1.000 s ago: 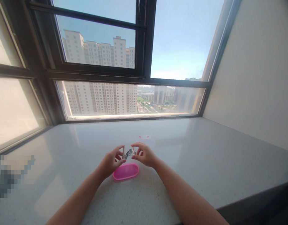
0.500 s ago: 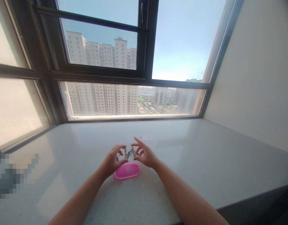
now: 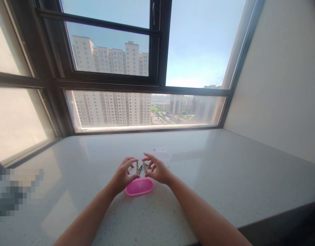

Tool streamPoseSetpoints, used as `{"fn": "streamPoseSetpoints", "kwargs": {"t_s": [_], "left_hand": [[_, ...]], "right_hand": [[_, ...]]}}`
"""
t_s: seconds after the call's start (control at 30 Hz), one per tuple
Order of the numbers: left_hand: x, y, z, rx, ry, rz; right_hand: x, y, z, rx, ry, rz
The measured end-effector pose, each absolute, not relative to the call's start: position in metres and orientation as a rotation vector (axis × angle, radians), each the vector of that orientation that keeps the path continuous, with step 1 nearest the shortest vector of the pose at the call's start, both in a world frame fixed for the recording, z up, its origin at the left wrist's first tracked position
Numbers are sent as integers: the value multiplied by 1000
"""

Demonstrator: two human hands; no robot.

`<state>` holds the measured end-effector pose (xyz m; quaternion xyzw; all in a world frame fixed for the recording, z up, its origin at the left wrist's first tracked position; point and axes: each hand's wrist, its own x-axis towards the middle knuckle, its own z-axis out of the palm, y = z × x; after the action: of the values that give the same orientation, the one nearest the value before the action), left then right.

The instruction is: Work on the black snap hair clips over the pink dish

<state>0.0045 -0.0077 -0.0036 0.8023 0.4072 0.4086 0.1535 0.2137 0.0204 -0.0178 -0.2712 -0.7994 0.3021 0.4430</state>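
Observation:
My left hand (image 3: pixel 123 176) and my right hand (image 3: pixel 157 170) are raised close together over a pale stone sill (image 3: pixel 224 177). Each pinches a small metal clip between thumb and fingers: the left clip (image 3: pixel 137 168) and the right clip (image 3: pixel 144 168) stand side by side, almost touching. A pink oval dish (image 3: pixel 139 187) lies on the sill right below both hands. More small dark metal pieces (image 3: pixel 140 167) show between the fingers; what they are is too small to tell.
A clear plastic container (image 3: pixel 162 155) with a pink mark sits just beyond my right hand. Dark window frames (image 3: pixel 157 87) close the far side, a white wall (image 3: pixel 280 85) rises at right, the sill's front edge (image 3: pixel 277 213) drops at lower right. A blurred patch lies at far left.
My hands have stayed over the pink dish. My right hand's extended fingers have curled back in, and the two clips have come a little closer together.

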Motion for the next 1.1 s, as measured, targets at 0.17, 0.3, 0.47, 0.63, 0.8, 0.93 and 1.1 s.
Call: {"fn": "streamPoseSetpoints", "kwargs": {"t_s": [0.17,0.3,0.47,0.63,0.8,0.93,1.1], "left_hand": [[4,-7,-5,2299,1174,1171],[3,-6,-6,2285,1178,1161],[3,-5,-7,2284,1175,1141],[1,-4,-9,2287,1161,1122],[2,-4,-10,2288,1157,1109],[2,-3,-13,2245,1199,1081],[1,-3,-13,2144,1212,1066]], "right_hand": [[214,18,-15,-672,-1985,748],[214,17,-14,-668,-1994,761],[214,18,-15,-664,-1991,765],[214,18,-15,-686,-2003,771],[213,18,-15,-688,-2037,777],[214,20,-17,-712,-2065,775],[215,17,-13,-705,-2117,769]]}}
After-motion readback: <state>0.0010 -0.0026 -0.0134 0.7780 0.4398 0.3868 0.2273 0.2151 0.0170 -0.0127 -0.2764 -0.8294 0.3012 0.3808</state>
